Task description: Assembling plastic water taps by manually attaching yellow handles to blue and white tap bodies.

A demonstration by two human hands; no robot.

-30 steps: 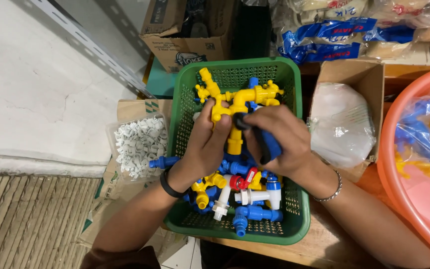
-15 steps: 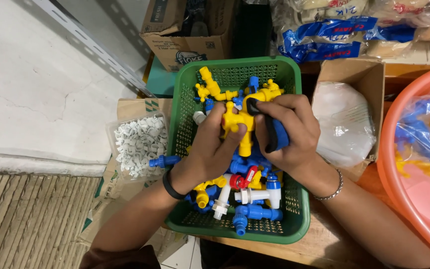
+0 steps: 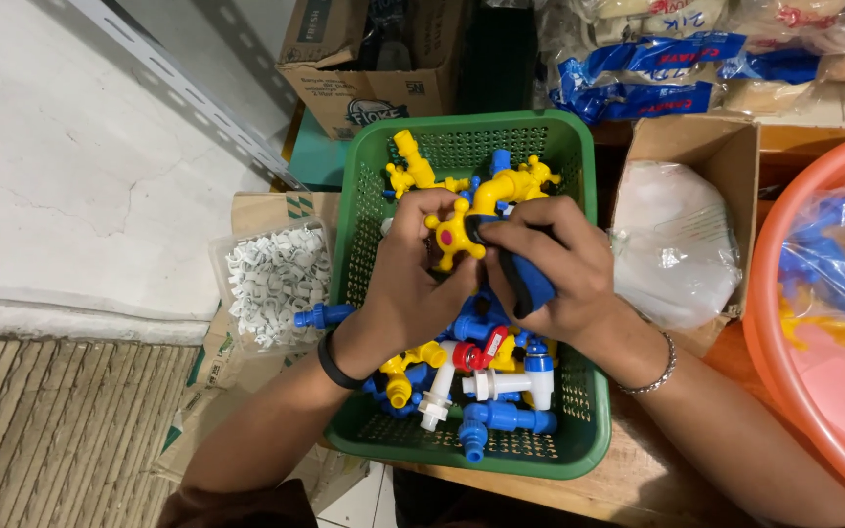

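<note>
A green perforated plastic basket holds several yellow, blue and white plastic taps. My left hand, with a black band on its wrist, grips a yellow tap whose cross-shaped handle with a red centre faces up. My right hand, with a silver bracelet, is closed around a tool with a blue and black handle, its tip against the yellow tap. Both hands hover over the middle of the basket. Loose taps lie below my hands.
A clear bag of small white parts lies left of the basket. An open cardboard box with a white plastic bag stands to the right, then an orange tub of bagged taps. Cardboard boxes and blue packages sit behind.
The yellow tap has been turned in my left hand, its cross handle now facing up. My right hand with the tool shifted slightly toward it.
</note>
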